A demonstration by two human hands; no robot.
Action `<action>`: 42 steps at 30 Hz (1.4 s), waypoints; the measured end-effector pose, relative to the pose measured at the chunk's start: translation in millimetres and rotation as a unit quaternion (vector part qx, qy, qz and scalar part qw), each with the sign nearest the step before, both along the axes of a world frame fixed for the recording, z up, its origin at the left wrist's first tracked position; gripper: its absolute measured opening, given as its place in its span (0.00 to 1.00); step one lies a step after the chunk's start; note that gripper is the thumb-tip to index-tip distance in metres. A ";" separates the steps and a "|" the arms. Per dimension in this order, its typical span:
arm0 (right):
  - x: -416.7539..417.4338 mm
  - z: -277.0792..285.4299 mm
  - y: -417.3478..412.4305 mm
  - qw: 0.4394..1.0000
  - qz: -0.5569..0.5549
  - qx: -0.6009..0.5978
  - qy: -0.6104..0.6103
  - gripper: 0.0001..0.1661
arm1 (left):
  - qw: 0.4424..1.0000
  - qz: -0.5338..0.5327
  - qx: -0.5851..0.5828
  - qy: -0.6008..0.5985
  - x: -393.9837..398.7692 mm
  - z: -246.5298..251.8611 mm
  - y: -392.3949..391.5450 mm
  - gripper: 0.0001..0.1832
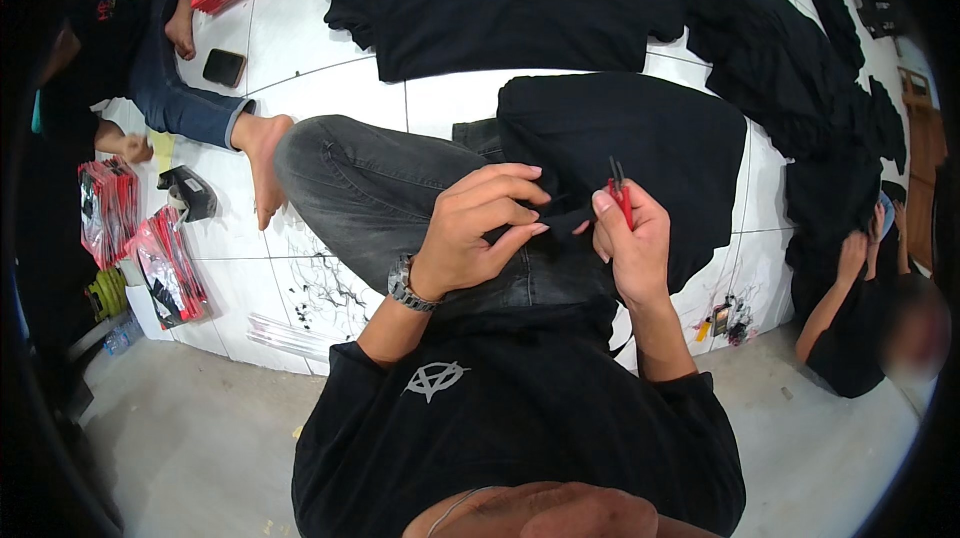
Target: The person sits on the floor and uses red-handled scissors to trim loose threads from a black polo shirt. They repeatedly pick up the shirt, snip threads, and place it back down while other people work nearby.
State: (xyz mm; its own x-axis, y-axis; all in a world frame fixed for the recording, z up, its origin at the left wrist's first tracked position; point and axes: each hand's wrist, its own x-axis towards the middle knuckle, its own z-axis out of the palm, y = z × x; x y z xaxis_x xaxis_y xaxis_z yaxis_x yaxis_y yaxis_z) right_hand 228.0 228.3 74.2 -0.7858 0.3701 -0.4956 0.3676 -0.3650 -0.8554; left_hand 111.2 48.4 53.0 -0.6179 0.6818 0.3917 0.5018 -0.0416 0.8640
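Note:
A pair of red-handled thread snips is held in my right hand, its dark blades pointing up and away from me. My left hand hovers over my lap with curved, separated fingers; nothing shows in it, though a fine thread there would be too small to see. Black fabric, apparently a garment, drapes over my right leg, beneath and beyond both hands. Just past it a black short-sleeved shirt with a buttoned placket lies spread on the tiles.
Black garments are heaped to the right, near another person. At left a second person's bare foot is close to my knee. Around them lie a phone, a tape dispenser and red-edged packets. Thread scraps litter the floor.

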 end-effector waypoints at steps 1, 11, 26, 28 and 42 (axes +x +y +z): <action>0.5 -2.1 1.5 0.999 -0.025 -0.001 0.023 0.09 | 1.000 -0.010 -0.004 -0.008 1.0 0.1 1.6 0.07; -12.1 -6.8 -1.5 0.980 -0.108 -0.146 0.081 0.07 | 0.914 0.077 0.071 -0.392 37.8 -14.8 22.6 0.05; -8.3 -4.2 -5.5 0.982 -0.121 -0.076 0.124 0.16 | 0.890 0.070 0.122 -0.433 35.9 -7.8 22.6 0.04; -8.8 -1.9 -8.7 0.986 -0.131 -0.040 0.099 0.14 | 0.862 0.045 0.132 -0.487 35.5 -7.0 21.4 0.04; 24.4 4.7 -21.1 0.990 0.030 -0.122 0.057 0.21 | 0.864 0.017 0.161 -0.476 35.6 -9.7 30.5 0.04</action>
State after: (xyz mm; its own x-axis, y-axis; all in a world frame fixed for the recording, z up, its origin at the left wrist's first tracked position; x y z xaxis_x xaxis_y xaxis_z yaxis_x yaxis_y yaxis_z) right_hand 252.4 207.2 78.9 -0.8587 0.2003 -0.4718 0.3017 -0.5467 -0.7811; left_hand 146.7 78.9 43.3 -0.7817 0.6079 -0.1392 -0.4251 -0.3562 0.8321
